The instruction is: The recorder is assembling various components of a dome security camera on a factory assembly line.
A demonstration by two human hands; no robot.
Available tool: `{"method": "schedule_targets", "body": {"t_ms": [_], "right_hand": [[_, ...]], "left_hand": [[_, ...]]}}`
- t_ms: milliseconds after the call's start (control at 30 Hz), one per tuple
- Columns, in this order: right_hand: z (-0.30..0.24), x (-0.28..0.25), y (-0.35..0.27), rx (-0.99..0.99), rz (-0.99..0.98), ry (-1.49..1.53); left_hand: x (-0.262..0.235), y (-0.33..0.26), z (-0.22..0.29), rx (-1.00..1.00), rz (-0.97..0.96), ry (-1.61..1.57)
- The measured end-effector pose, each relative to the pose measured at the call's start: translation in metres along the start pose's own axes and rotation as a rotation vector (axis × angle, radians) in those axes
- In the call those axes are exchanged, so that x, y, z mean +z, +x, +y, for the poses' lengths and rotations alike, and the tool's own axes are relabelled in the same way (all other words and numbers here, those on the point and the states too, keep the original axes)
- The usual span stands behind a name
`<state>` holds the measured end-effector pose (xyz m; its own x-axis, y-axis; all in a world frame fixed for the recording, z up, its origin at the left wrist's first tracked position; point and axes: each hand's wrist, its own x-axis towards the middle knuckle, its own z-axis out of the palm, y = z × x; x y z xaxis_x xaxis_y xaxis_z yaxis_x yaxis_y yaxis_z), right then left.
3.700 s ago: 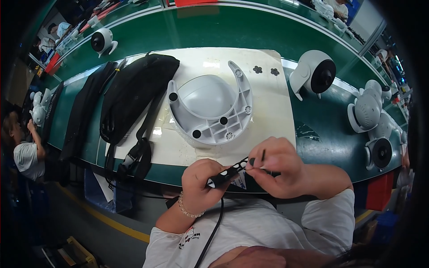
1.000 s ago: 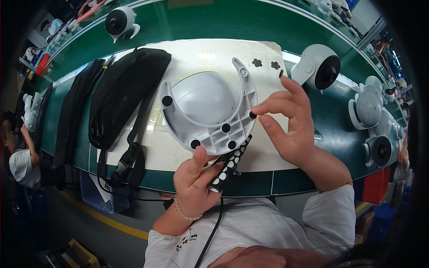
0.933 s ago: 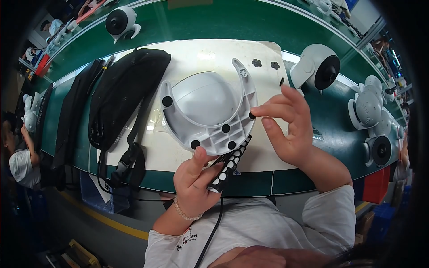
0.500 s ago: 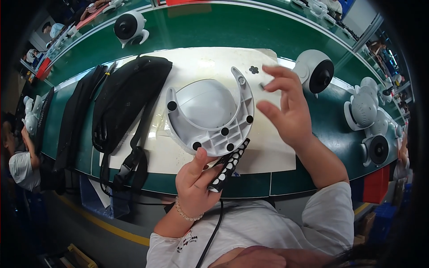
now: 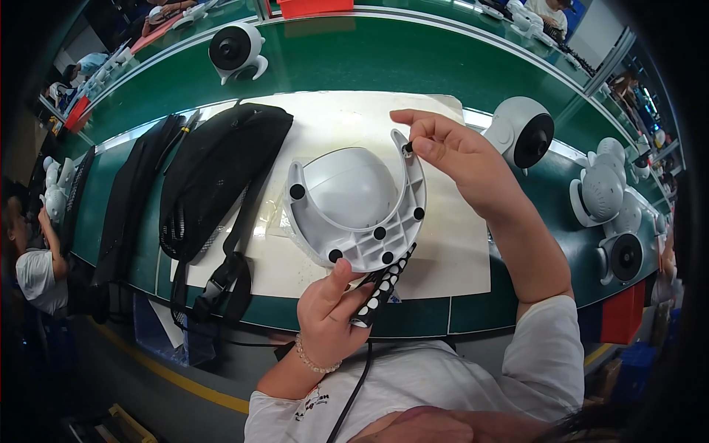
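Observation:
A white camera body is held bottom up over the pale board, its curved ribbed stand on top. Several round black foot pads sit on that stand. My left hand is closed on the stand's near edge, thumb on top beside a pad. The same hand also holds a curled black pad sheet with white round spots. Over the stand's right-hand tip, my right hand pinches a small black foot pad, which is at or touching the tip.
A black mesh bag with a buckled strap lies left of the board. More white cameras stand at the back and right. A red bin is at the far edge. Other people sit at surrounding benches.
My right hand has moved left and down to the stand's right-hand tip with the small black pad. The left hand keeps its hold; the whole view has shifted slightly.

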<state>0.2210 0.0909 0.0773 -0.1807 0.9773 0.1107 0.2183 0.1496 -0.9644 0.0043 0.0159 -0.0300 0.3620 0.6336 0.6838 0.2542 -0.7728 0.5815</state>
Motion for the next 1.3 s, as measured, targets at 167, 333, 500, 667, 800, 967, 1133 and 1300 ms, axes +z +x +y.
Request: {"method": "schedule_targets", "body": {"t_ms": [167,333,500,667,800,967,1133,1300], "right_hand": [[0.002,-0.001,0.000,-0.015,0.007,-0.073],[0.005,0.011,-0.011,-0.295,0.204,-0.435],[0.024,0.004,-0.015,-0.558,0.273,-0.646],[0.024,0.015,-0.014,-0.062,0.256,0.183],[0.011,0.016,-0.001,0.205,-0.109,0.457],[0.002,-0.004,0.015,0.044,0.059,0.333],[0.012,-0.058,0.091,-0.069,0.528,-0.112],[0.105,-0.105,0.160,-0.440,0.724,-1.433]], "left_hand": [[0.000,0.002,0.000,0.011,0.004,0.002],[0.001,0.002,0.000,0.008,0.011,0.004],[0.001,0.002,0.001,0.003,-0.012,-0.008],[0.001,0.000,0.001,0.000,0.005,-0.015],[-0.005,0.003,0.005,-0.005,-0.017,-0.015],[-0.033,0.001,0.006,0.091,0.020,-0.130],[-0.064,-0.013,0.000,0.064,0.133,-0.066],[-0.078,-0.017,-0.010,0.000,0.186,-0.079]]}}
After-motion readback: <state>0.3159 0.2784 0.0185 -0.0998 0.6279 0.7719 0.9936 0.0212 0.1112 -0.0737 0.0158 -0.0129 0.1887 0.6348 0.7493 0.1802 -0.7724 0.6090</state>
